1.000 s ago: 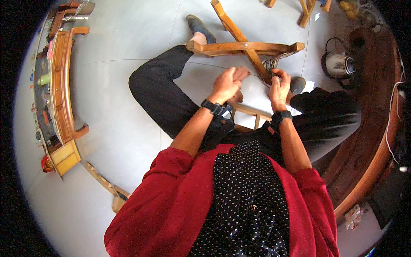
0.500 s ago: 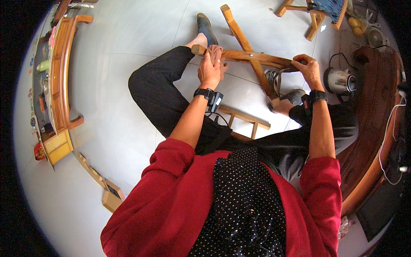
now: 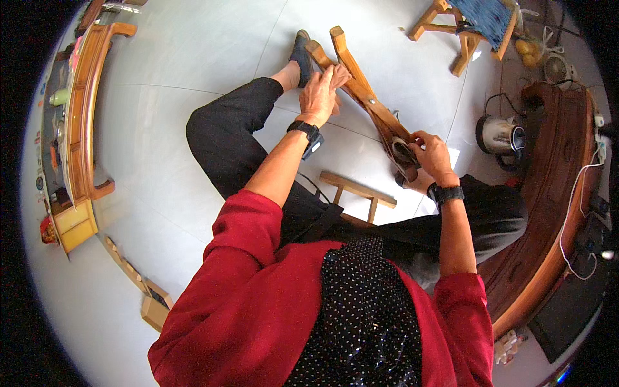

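Note:
A wooden folding frame (image 3: 362, 82), like that of a folding stool, is two bars crossing at a metal bolt, with its legs now nearly side by side. My left hand (image 3: 318, 98) is closed round the bar near its far end; a scrap of brownish cloth seems to show beneath it, mostly hidden. My right hand (image 3: 433, 157) pinches the near end, beside a dark looped strap or cord (image 3: 404, 152). Below the frame, a smaller wooden piece with a crossbar (image 3: 361, 188) shows in front of my lap.
A stool with blue woven seat (image 3: 482, 22) stands at the far right. Beside it are a metal kettle (image 3: 500, 134), a small fan (image 3: 558, 68) and a dark wooden cabinet (image 3: 548, 187) with a white cable. A long wooden table (image 3: 82, 116) runs along the left. My shoe (image 3: 301, 57) rests beyond the frame.
The two crossed bars have folded closer together. My right hand has moved nearer and left with its end; my left hand has shifted slightly, and the cloth under it shows less.

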Available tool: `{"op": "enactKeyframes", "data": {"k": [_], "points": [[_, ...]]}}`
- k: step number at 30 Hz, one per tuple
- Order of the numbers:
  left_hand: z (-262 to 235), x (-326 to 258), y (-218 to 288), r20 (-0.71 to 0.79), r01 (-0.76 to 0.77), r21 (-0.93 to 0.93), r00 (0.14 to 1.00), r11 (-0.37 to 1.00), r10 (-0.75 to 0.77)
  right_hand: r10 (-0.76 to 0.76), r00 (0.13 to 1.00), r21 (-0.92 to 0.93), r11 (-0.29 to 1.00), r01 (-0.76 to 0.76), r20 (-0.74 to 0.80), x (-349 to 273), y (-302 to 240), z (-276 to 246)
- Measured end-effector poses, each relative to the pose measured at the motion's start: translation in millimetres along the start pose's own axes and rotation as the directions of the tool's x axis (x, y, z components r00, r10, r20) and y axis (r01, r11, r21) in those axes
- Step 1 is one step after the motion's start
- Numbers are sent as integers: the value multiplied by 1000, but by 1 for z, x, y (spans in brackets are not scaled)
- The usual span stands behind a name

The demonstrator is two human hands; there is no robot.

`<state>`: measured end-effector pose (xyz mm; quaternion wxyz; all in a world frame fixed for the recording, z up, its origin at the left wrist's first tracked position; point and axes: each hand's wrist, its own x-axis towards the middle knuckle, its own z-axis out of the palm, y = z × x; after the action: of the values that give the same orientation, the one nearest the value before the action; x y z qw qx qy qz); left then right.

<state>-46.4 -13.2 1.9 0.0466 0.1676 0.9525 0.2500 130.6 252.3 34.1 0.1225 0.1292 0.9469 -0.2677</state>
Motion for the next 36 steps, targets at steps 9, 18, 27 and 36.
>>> {"op": "enactKeyframes", "data": {"k": [9, 18, 27, 36], "points": [[-7, 23, -24, -73, -141, 99, 986, 985, 149, 131, 991, -19, 991, -131, 22, -6, -15, 8], [8, -17, -22, -172, -75, -54, 983, 996, 65, 166, 986, -7, 986, -166, -32, -9, -9, 10], [15, 25, -24, -210, -111, -46, 973, 993, 99, 192, 981, 1, 981, -192, -40, -7, -12, 11], [3, 18, -22, -202, -180, 30, 962, 983, 183, 179, 982, 20, 984, -178, -56, -5, -6, 10]]}}
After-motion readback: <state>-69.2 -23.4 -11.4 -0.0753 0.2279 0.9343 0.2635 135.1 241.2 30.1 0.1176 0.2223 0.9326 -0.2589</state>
